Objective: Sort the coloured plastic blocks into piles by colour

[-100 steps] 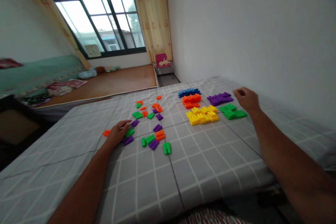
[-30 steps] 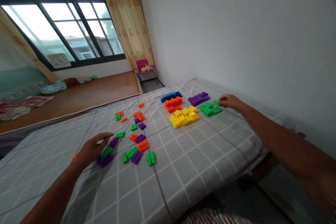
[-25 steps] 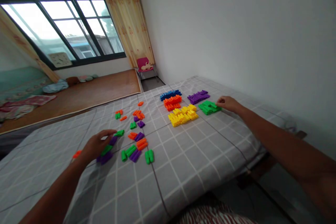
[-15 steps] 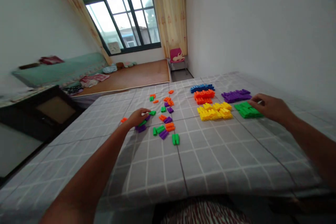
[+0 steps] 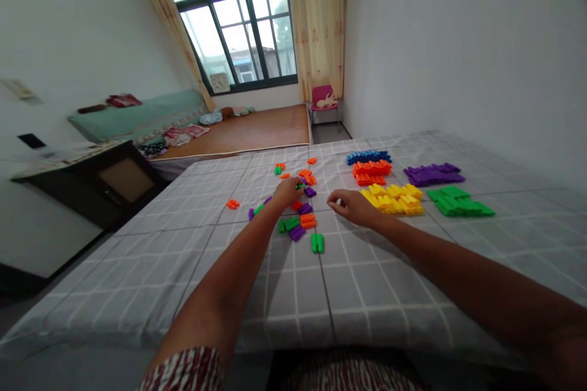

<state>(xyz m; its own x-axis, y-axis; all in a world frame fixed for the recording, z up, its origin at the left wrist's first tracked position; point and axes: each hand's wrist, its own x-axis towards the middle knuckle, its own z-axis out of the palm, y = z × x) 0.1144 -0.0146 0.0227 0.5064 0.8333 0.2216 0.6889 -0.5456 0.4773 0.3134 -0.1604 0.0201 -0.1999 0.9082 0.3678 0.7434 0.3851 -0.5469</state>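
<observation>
My left hand (image 5: pixel 288 192) reaches over the scattered plastic clothes pegs, its fingertips closed around a green peg (image 5: pixel 299 186). Next to those fingers lie a purple peg (image 5: pixel 310 192) and a cluster of orange pegs (image 5: pixel 307 176); the hand hides part of others. My right hand (image 5: pixel 352 206) hovers at the left end of the yellow peg rows (image 5: pixel 398 200). Its fingers are loosely curled with a gap to the thumb, and nothing shows in them. Closer to me are a green pair (image 5: pixel 317 243), an orange pair (image 5: pixel 308 220) and a purple pair (image 5: pixel 297 233).
Sorted by colour at the right are blue pegs (image 5: pixel 368 157), orange-red pegs (image 5: pixel 372 171), purple pegs (image 5: pixel 433 174) and green pegs (image 5: pixel 460 201). Beneath everything is a grey checked cloth (image 5: pixel 367 281). A dark cabinet (image 5: pixel 98 177) stands left, a pink chair (image 5: pixel 322 95) beyond.
My left hand has moved right, from the left-hand pegs to the green one in the middle. My right hand has left the green rows and come left, past the yellow ones. The view has shifted.
</observation>
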